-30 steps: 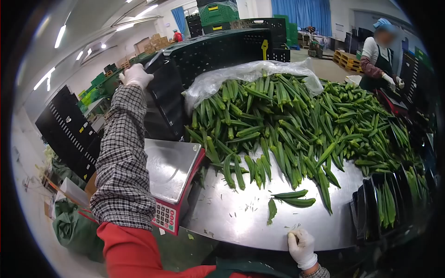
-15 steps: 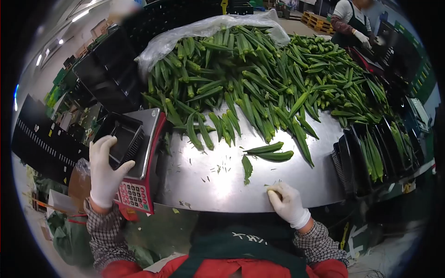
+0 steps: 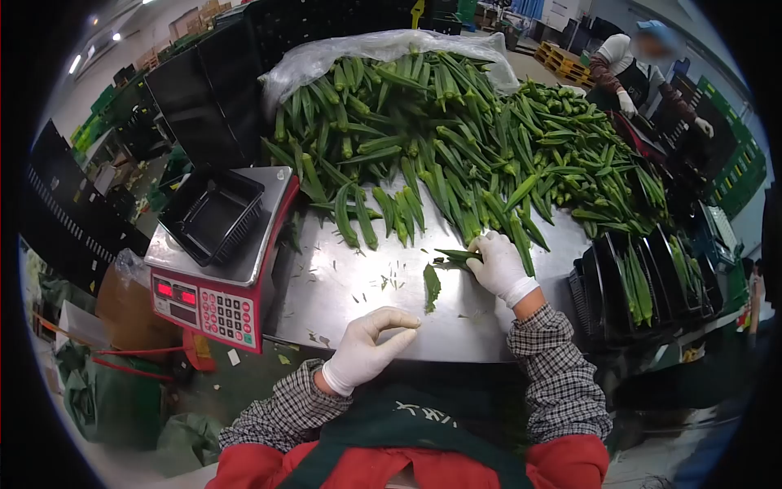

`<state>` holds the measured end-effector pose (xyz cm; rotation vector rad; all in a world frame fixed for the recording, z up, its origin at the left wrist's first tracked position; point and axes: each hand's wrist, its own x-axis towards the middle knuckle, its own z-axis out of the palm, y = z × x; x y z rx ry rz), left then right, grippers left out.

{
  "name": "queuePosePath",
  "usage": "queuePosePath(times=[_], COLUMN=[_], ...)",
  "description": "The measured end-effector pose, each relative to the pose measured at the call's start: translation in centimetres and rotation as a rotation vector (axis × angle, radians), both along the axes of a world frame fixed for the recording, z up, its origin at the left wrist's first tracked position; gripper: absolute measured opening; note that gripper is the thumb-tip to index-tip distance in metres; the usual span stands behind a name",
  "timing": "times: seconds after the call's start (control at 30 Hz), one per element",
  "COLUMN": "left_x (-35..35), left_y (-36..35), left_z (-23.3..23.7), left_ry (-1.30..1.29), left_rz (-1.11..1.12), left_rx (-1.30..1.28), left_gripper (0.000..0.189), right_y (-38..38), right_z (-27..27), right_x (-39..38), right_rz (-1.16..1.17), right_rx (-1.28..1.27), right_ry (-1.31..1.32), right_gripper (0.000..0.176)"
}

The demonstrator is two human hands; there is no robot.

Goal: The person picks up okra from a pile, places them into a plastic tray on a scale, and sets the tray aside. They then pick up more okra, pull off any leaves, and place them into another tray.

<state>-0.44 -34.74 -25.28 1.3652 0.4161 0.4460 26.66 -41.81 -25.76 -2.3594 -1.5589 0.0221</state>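
My left hand (image 3: pixel 371 349), in a white glove, is over the front edge of the metal table (image 3: pixel 326 285), thumb and fingers apart with nothing between them. To its right, my gloved right hand (image 3: pixel 498 267) is closed on okra pods (image 3: pixel 458 255) lying near the front of the large okra pile (image 3: pixel 423 122). A torn green leaf (image 3: pixel 432 288) rests between the hands. On the red scale (image 3: pixel 220 308) at the left sits a black tray (image 3: pixel 213 215) with nothing visible in it.
Black trays (image 3: pixel 635 285) holding okra stand at the right edge. Clear plastic film (image 3: pixel 391 42) borders the back of the pile. A co-worker (image 3: pixel 639 77) in white gloves stands at the back right. Dark crates (image 3: pixel 208 98) rise behind the scale.
My left hand has left the black tray and moved right to the table's front edge. My right hand has moved up and closed on the loose okra pods. The view has shifted slightly.
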Motion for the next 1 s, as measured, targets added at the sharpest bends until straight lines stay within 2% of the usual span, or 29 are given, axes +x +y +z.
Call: queuePosePath(times=[0.1,0.17,0.23,0.3,0.37,0.4,0.5,0.53,0.63,0.73,0.83,0.87,0.93,0.97,1.0], left_x=[0.8,1.2,1.9,2.8,4.3,4.6,3.0,2.8,2.7,3.0,2.6,2.3,2.1,2.2,2.4], left_y=[0.2,0.6,0.1,-0.4,0.1,0.4,1.7,1.9,1.9,1.9,2.6,2.7,3.0,2.9,2.5], left_z=[0.4,-0.8,-1.0,-1.1,-2.2,-3.0,-5.0,-5.2,-5.1,-4.5,-4.7,-4.7,-4.4,-4.1,-3.5], left_ry=[0.017,-0.061,-0.183,-0.27,-0.416,-0.348,-0.442,-0.478,-0.421,-0.345,-0.372,-0.374,-0.39,-0.354,-0.318], left_rz=[-0.02,-0.064,-0.027,-0.082,-0.207,-0.133,-0.186,-0.206,-0.212,-0.195,-0.178,-0.17,-0.159,-0.12,-0.076], left_rx=[-0.201,-0.304,-0.486,-0.629,-0.784,-0.82,-0.995,-1.052,-1.117,-1.13,-1.184,-1.209,-1.259,-1.205,-1.152], left_gripper=[0.018,0.03,0.038,0.044,0.045,0.043,0.039,0.045,0.046,0.045,0.047,0.046,0.046,0.044,0.043], right_y=[-0.2,-0.6,-0.9,-1.4,-1.3,-1.4,-3.1,-3.9,-4.6,-4.2,-3.8,-4.0,-3.8,-3.6,-3.1], right_z=[-1.4,-1.2,2.1,3.5,3.4,3.4,2.4,1.5,-0.9,-0.5,2.0,1.1,1.3,1.6,2.6], right_x=[0.5,-0.6,-4.2,-8.2,-9.8,-9.3,-5.3,-4.4,-3.7,-4.3,-6.4,-6.7,-6.6,-6.3,-6.8], right_rz=[-0.086,-0.069,-0.037,0.126,0.395,0.378,0.006,-0.056,-0.058,-0.104,-0.049,0.033,-0.001,-0.012,0.002], right_rx=[0.141,0.406,0.503,0.405,0.334,0.344,0.197,-0.023,-0.083,0.227,-0.077,-0.169,-0.137,-0.123,0.004], right_ry=[0.084,0.063,0.298,0.516,0.218,0.257,-0.137,-0.137,-0.047,0.077,0.117,-0.027,0.128,0.198,0.403], right_gripper=[0.018,0.014,0.013,0.013,0.015,0.019,0.023,0.024,0.024,0.024,0.024,0.028,0.029,0.029,0.031])
